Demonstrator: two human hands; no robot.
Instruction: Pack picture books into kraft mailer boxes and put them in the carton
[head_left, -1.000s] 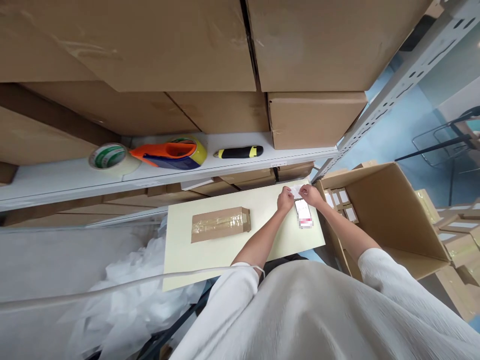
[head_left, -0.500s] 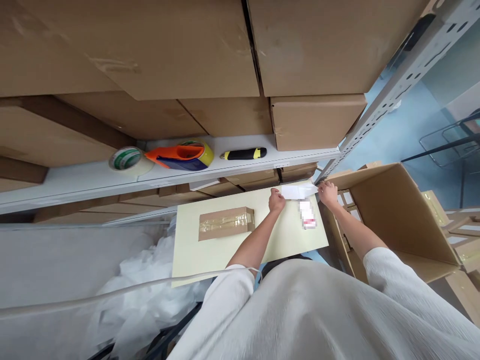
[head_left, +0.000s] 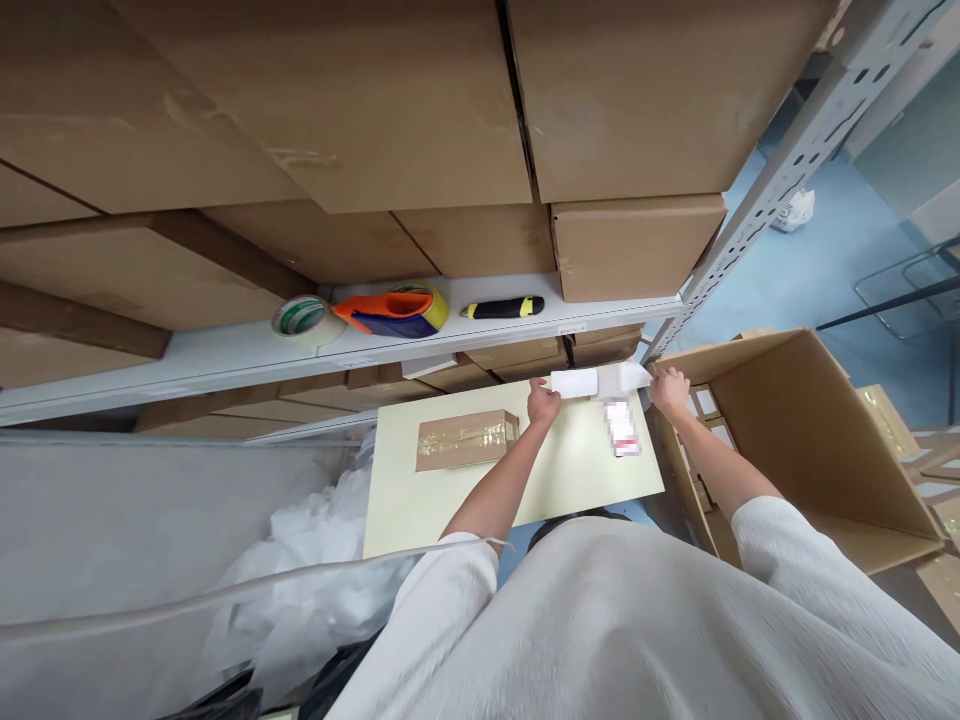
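My left hand point(head_left: 543, 402) pinches the left end of a white label point(head_left: 574, 383) above the pale yellow board point(head_left: 397, 510). At the other side, my right hand point(head_left: 669, 390) is closed on a translucent white strip point(head_left: 634, 376), which extends toward the label. Just below the strip lies a small white and pink item point(head_left: 621, 430), partly pixelated. A small cardboard box point(head_left: 465, 441) closed with clear tape rests on the board, left of my left hand.
A shelf point(head_left: 217, 350) beyond the board holds a tape roll point(head_left: 306, 320), an orange and blue tape dispenser point(head_left: 390, 309), a black and yellow cutter point(head_left: 504, 308) and large cartons point(head_left: 637, 245). An open carton point(head_left: 810, 430) stands at the right. White plastic wrap point(head_left: 322, 540) lies at the left.
My hands have moved slightly apart. The label and the translucent strip now show as distinct parts between them. The whole view has shifted a little.
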